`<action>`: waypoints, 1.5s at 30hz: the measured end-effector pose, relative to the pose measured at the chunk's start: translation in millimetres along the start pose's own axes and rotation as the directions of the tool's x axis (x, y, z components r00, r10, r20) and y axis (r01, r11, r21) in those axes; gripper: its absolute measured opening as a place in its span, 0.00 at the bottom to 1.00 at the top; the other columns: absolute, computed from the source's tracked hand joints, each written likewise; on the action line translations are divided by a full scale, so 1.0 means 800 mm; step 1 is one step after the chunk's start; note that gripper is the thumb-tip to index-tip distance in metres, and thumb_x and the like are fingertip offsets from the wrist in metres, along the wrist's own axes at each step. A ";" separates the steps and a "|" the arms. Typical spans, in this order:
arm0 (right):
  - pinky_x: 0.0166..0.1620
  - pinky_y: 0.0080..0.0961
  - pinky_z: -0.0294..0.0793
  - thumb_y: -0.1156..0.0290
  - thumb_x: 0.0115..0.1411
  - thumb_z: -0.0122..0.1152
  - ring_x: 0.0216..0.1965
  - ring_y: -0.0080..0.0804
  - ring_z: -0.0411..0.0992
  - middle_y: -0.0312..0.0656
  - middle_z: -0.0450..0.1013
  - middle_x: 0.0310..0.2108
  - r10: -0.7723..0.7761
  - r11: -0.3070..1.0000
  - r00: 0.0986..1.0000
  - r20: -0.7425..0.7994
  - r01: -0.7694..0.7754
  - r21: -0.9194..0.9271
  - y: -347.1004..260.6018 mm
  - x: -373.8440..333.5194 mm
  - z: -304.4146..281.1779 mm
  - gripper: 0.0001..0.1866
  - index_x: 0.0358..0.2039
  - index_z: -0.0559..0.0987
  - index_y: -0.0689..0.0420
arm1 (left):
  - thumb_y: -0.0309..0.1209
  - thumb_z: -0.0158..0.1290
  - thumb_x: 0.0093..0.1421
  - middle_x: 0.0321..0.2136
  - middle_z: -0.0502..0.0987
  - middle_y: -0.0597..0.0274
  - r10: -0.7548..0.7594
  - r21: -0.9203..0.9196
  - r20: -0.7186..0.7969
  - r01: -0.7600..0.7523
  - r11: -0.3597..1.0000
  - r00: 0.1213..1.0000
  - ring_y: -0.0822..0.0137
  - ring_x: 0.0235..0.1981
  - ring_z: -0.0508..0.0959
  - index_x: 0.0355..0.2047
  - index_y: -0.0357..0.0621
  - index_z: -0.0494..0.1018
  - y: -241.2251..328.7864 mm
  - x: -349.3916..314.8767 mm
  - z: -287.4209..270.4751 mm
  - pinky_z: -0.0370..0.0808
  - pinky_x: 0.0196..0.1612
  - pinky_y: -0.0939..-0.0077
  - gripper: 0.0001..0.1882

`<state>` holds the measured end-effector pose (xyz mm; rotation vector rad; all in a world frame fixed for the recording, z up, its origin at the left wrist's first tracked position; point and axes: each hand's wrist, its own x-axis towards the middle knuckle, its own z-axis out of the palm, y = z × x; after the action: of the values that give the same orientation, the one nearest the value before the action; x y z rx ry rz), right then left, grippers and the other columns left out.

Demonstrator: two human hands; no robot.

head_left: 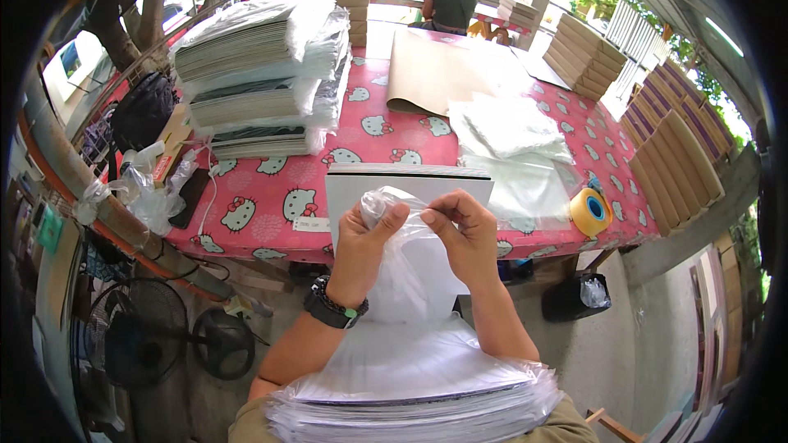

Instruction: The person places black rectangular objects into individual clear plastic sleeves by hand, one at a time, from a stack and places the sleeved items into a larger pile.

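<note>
In front of me both hands pinch a clear plastic bag, its gathered top bunched between them. My left hand, with a dark watch and beaded bracelet at the wrist, grips the bunched part. My right hand holds its edge between thumb and fingertips. Below the hands, against my body, lies a stack of plastic-wrapped white sheets. Just beyond the hands a pile of flat white boards rests at the table's near edge.
On the pink patterned table stand tall stacks of plastic-wrapped sheets, flat plastic bags, brown paper and a yellow tape roll. Brown cartons line the right. A black fan is lower left. A person sits beyond.
</note>
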<state>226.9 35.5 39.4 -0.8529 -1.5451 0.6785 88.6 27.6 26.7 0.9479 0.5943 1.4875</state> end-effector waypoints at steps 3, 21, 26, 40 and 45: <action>0.23 0.16 0.61 0.73 0.51 0.57 0.18 0.20 0.60 0.38 0.65 0.16 0.044 0.995 0.999 0.019 -0.042 -0.088 0.002 -0.003 -0.002 0.08 0.21 0.71 0.63 | 0.31 0.53 0.52 0.23 0.72 0.73 0.028 0.110 0.023 -0.031 0.993 0.999 0.84 0.25 0.67 0.28 0.40 0.72 0.007 -0.003 0.014 0.64 0.28 0.89 0.07; 0.23 0.16 0.60 0.73 0.53 0.54 0.20 0.16 0.60 0.36 0.65 0.17 -0.131 0.991 0.988 0.078 0.132 0.000 0.008 -0.003 0.001 0.07 0.22 0.71 0.63 | 0.37 0.50 0.54 0.26 0.72 0.70 0.052 -0.024 -0.034 -0.053 0.998 0.998 0.80 0.29 0.68 0.28 0.41 0.72 -0.012 -0.002 0.001 0.65 0.33 0.85 0.11; 0.21 0.15 0.58 0.72 0.53 0.54 0.16 0.18 0.57 0.35 0.62 0.13 0.074 0.997 0.996 0.048 -0.072 -0.039 -0.008 -0.007 0.001 0.09 0.21 0.71 0.64 | 0.34 0.51 0.54 0.25 0.73 0.70 0.060 0.096 -0.046 -0.055 0.994 0.997 0.81 0.27 0.69 0.28 0.39 0.72 0.000 -0.008 0.021 0.66 0.29 0.87 0.10; 0.21 0.19 0.62 0.73 0.54 0.52 0.15 0.24 0.62 0.41 0.65 0.13 0.051 0.975 0.997 -0.057 -0.062 -0.212 0.001 -0.007 0.006 0.07 0.23 0.70 0.63 | 0.40 0.44 0.58 0.24 0.72 0.67 -0.174 -0.294 0.025 0.174 0.940 0.984 0.79 0.27 0.71 0.29 0.40 0.69 -0.002 -0.014 0.008 0.68 0.30 0.84 0.14; 0.34 0.17 0.64 0.70 0.55 0.52 0.27 0.23 0.67 0.38 0.70 0.25 0.109 0.983 0.993 0.052 -0.115 0.140 0.015 0.003 -0.008 0.09 0.27 0.72 0.64 | 0.41 0.42 0.59 0.27 0.72 0.63 -0.110 -0.348 0.143 0.154 0.925 0.984 0.74 0.30 0.71 0.32 0.39 0.67 0.004 -0.006 0.006 0.68 0.35 0.79 0.16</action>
<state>235.0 44.1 31.7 -0.8261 -1.4760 0.8846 90.4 21.7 31.2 0.6924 0.2776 1.3480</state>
